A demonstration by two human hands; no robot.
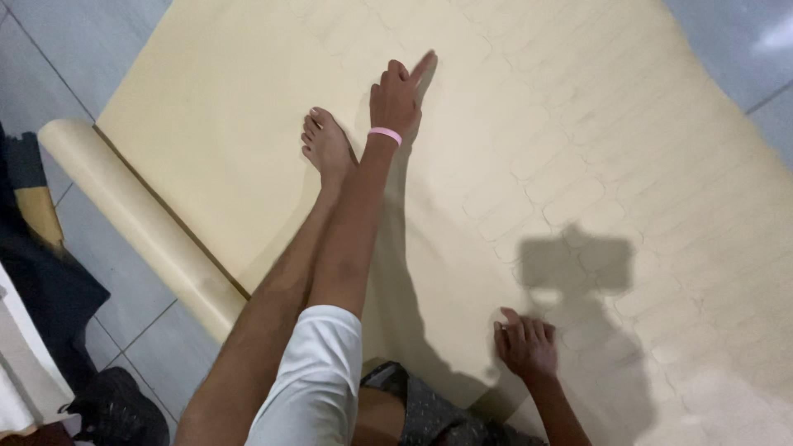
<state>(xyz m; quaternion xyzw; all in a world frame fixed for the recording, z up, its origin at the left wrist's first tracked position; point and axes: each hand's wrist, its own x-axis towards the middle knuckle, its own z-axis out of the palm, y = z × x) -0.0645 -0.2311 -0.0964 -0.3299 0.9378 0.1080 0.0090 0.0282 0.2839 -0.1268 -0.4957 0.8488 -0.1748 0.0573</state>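
Closest in: right hand (pixel 526 347) down on the near edge of the beige sheet (pixel 578 124), fingers curled loosely, grip closed on nothing, just pressing the sheet against the tiled floor (pixel 58 49). Beside it, a blocky shadow (pixel 578 272) across faint rows of traced outlines (pixel 570 202).

Further out: a bare foot (pixel 328 147) planted on the sheet, with the left arm stretched alongside it. Left hand (pixel 396 97), pink wristband (pixel 385 134) at the wrist, reaching far up the sheet, index finger extended and the other fingers folded in; grip empty, with no tool visible. Fingertip seems to touch the surface, though hard to say for sure.

Off to the left, the unrolled remainder of the sheet as a thick roll (pixel 132 215), lying on the tiles.

Judged as pointing to or smoothing a spot on the spread sheet — any further reach calls for keeping the near edge pinned so nothing shifts.
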